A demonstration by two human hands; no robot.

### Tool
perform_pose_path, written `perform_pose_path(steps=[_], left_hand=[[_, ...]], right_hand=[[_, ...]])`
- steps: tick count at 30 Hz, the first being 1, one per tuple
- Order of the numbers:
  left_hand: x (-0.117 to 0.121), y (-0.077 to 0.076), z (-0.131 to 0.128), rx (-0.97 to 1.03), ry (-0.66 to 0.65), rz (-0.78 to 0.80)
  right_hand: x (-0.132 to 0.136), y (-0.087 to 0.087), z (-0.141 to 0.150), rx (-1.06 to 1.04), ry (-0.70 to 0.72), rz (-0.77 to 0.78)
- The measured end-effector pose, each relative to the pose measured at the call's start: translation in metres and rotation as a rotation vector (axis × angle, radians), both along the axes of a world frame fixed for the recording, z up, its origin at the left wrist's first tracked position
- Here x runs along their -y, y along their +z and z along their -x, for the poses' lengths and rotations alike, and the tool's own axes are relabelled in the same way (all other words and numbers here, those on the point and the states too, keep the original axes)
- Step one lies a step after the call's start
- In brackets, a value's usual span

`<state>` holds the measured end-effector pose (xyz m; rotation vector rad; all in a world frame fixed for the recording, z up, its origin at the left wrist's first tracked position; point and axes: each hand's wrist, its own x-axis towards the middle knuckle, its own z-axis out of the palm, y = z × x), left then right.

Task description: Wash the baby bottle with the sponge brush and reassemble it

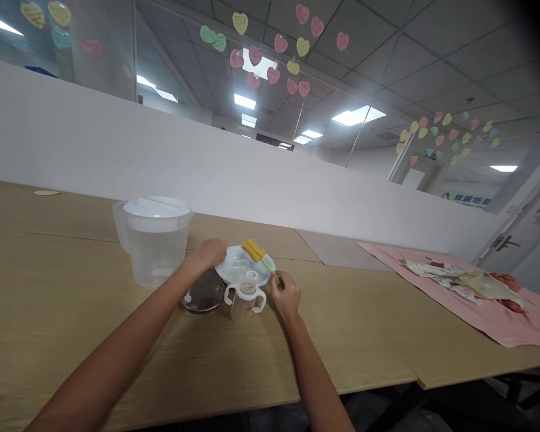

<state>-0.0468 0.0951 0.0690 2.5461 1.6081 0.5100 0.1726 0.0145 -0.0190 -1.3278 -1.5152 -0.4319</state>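
Observation:
My left hand (pixel 209 252) is closed on the near rim of a white plate (pixel 234 273) that is tilted up over a dark glass bowl (pixel 203 294). A clear bottle part lies on the plate. My right hand (pixel 285 294) grips the green handle of a bottle brush (pixel 258 254); its yellow sponge head rests over the plate's far edge. A small white two-handled baby bottle (pixel 245 297) stands upright just in front of the plate, between my hands.
A clear plastic pitcher (pixel 155 240) with a white lid stands left of the plate. A pink cloth (pixel 513 324) with packets on it lies at the right. A white partition wall (pixel 252 180) runs behind the wooden table (pixel 72 300).

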Motion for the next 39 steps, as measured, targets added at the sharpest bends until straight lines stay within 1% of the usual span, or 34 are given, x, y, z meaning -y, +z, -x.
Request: perform_pose_path(steps=[3,7,11,19,24,30,36,39], left_hand=[[0.0,-0.012,-0.018,-0.029,-0.089,0.011],[-0.003,-0.029,-0.029,-0.037,-0.114,0.026],[-0.005,-0.033,-0.03,-0.018,-0.11,0.013],[-0.004,-0.028,-0.028,0.013,-0.096,-0.047],[0.0,-0.018,-0.023,0.05,-0.107,-0.136],[0.004,-0.009,-0.025,0.176,-0.111,-0.293],[0.011,0.0,-0.022,0.114,-0.186,-0.309],[0.016,0.006,-0.021,0.129,-0.268,-0.336]], right_hand=[[-0.001,-0.001,-0.001,0.009,0.002,-0.005],[-0.001,0.0,-0.001,0.018,-0.012,-0.016],[-0.001,0.0,0.0,0.017,-0.006,-0.016],[0.0,0.0,0.0,-0.002,-0.03,0.013],[-0.001,0.0,0.0,-0.009,-0.016,0.021],[0.0,0.001,0.0,0.008,0.003,0.022],[0.002,0.002,0.001,0.043,-0.006,0.023],[0.002,0.001,0.0,0.105,-0.012,0.0]])
